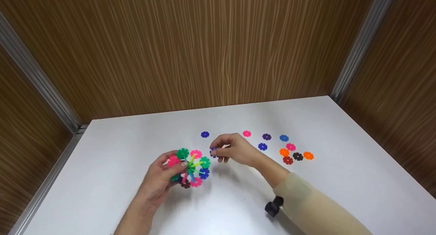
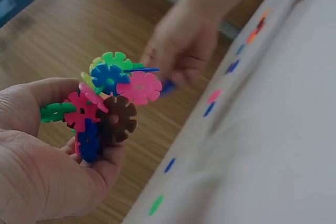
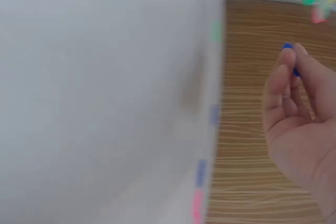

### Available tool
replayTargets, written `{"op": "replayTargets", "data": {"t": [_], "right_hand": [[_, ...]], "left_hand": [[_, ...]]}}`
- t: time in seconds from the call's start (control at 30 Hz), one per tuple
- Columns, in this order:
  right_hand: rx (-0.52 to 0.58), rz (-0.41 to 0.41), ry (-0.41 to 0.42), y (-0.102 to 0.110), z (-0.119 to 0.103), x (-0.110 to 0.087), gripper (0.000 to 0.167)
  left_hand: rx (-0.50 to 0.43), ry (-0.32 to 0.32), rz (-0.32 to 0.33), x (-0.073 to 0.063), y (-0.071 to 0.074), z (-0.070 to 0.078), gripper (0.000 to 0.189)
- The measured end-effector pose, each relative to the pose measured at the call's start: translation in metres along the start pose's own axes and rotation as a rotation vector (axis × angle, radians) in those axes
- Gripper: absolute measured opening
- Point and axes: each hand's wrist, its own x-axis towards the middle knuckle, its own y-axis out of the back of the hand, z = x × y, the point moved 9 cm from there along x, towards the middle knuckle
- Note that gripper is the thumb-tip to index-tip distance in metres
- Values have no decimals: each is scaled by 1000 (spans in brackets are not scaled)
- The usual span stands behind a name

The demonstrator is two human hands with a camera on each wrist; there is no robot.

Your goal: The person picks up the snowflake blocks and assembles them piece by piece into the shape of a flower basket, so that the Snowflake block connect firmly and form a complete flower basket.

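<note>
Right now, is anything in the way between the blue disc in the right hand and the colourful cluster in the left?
Nothing visible is. In the head view, open space separates the blue disc in the right hand from the colourful cluster. The left hand grips that cluster from the side away from the disc.

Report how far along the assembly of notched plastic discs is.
Looks done: a multicoloured cluster of interlocked, notched plastic discs, gripped by the left hand. In hand: the right hand pinches a blue notched disc, not yet attached. Apparently left: loose notched plastic discs, orange, pink and black among them, on the white tabletop.
</note>
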Motion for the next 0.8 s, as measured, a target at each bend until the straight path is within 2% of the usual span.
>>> {"op": "replayTargets", "data": {"t": [0.07,0.17,0.27,0.4,0.53,0.63,0.8], "right_hand": [[48,10,45,6,-15,-12,18],[49,7,103,8,-37,-29,22],[-1,4,142,2,-50,-40,23],[-88,15,159,-7,-56,-48,18],[-144,42,185,-13,-59,-51,14],[-164,67,207,-15,-62,-53,13],[-204,55,236,-20,-66,-54,17]], "left_hand": [[-2,14,-18,0,-10,-8,60],[-6,35,-54,0,-23,-19,66],[-1,51,-101,-2,-34,-26,67],[4,52,-169,-6,-48,-30,65],[18,37,-199,-7,-52,-29,61],[47,18,-196,-7,-51,-27,57],[90,-1,-181,-7,-49,-27,55]]}}
